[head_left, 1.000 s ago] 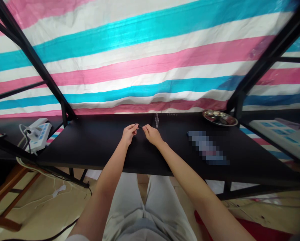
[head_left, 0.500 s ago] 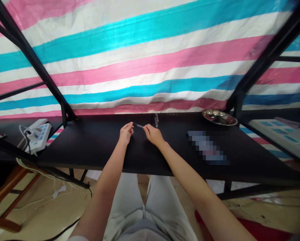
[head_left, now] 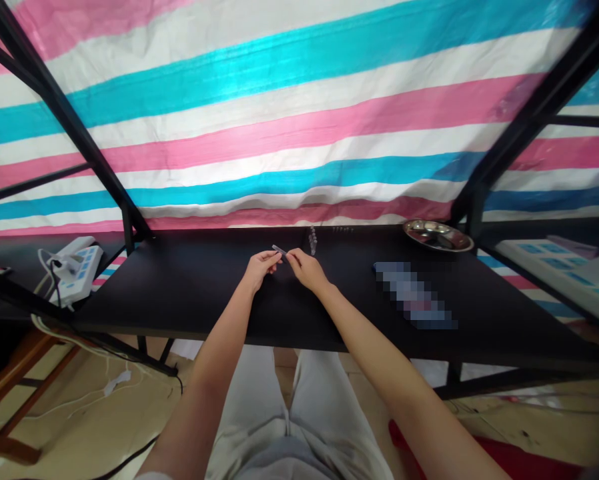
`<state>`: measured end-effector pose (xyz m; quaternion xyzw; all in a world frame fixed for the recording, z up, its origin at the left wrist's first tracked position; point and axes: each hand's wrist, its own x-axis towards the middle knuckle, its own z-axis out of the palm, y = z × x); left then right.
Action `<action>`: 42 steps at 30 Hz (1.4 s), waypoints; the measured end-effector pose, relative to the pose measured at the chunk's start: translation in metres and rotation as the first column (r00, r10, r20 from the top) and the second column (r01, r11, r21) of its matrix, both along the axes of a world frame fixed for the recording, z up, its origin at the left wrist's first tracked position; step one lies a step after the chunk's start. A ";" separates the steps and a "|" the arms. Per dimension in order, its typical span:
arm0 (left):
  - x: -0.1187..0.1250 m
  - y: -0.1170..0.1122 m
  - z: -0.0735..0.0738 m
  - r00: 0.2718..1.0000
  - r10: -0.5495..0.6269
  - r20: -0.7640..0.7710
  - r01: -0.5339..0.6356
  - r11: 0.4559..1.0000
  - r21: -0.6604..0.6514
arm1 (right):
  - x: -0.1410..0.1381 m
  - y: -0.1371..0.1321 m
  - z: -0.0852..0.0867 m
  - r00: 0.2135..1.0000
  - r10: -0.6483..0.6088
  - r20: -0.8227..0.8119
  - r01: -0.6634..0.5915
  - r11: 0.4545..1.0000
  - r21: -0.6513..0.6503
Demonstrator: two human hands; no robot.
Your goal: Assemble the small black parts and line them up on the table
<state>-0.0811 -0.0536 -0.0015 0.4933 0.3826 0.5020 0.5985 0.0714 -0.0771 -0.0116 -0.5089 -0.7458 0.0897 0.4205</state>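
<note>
Over the middle of the black table, my left hand (head_left: pixel 264 268) and my right hand (head_left: pixel 305 266) meet with fingers pinched. Between their fingertips is a slim pen (head_left: pixel 278 250), with a clear part and a dark part. It slants, its clear end pointing up and to the left. The fingers of both hands cover some of it, so I cannot tell whether it is in one piece. Just beyond my right hand lies a row of small clear pieces (head_left: pixel 313 240). Farther back is a line of tiny pieces (head_left: pixel 342 230), too small to name.
A round metal tray (head_left: pixel 438 237) sits at the table's back right. Nearer me is a blurred-out bluish object (head_left: pixel 414 295). A white power strip (head_left: pixel 81 275) with cables lies on the left. Black frame posts (head_left: pixel 87 157) and a striped sheet (head_left: pixel 289 147) bound the table (head_left: pixel 179 293).
My left hand has moved right, close to my right hand. The pen was stretched nearly level between them; now its clear end tilts up and left. My right hand has hardly moved.
</note>
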 end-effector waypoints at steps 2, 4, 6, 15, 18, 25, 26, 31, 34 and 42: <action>-0.001 0.000 0.000 1.000 0.005 -0.001 -0.005 1.000 -0.001 | -0.001 -0.001 0.001 1.000 0.023 -0.001 -0.023 1.000 -0.020; -0.001 0.001 -0.001 1.000 0.006 0.000 -0.006 1.000 0.001 | -0.001 -0.001 0.003 0.999 0.038 -0.008 -0.038 0.999 -0.029; -0.002 0.002 -0.003 1.000 0.001 -0.001 -0.001 1.000 0.007 | -0.001 -0.001 0.004 0.998 0.050 -0.027 -0.051 0.998 -0.034; -0.004 0.002 -0.005 0.997 0.012 -0.078 -0.005 0.996 0.089 | 0.000 0.000 0.004 0.993 0.090 -0.081 -0.093 0.995 -0.034; -0.003 0.001 -0.003 0.994 0.025 -0.111 -0.009 0.990 0.141 | 0.001 0.001 0.003 0.993 0.100 -0.058 -0.102 0.994 -0.033; -0.003 0.000 -0.004 0.988 0.049 -0.144 -0.020 0.980 0.198 | 0.001 0.003 0.001 0.994 0.107 -0.024 -0.107 0.994 -0.033; -0.003 0.000 -0.004 0.988 0.052 -0.148 -0.021 0.979 0.204 | 0.001 0.003 0.000 0.994 0.108 -0.029 -0.109 0.994 -0.031; -0.002 0.001 -0.006 0.984 0.065 -0.169 -0.025 0.972 0.233 | 0.001 0.007 -0.003 0.989 0.129 -0.074 -0.132 0.991 -0.030; -0.002 0.002 -0.008 0.974 0.115 -0.196 -0.061 0.964 0.259 | 0.004 0.008 -0.003 0.988 0.132 -0.079 -0.135 0.990 -0.028; 0.021 0.003 -0.009 0.911 0.240 -0.335 -0.129 0.938 0.322 | 0.033 0.007 -0.006 0.987 -0.111 -0.118 0.089 0.981 -0.174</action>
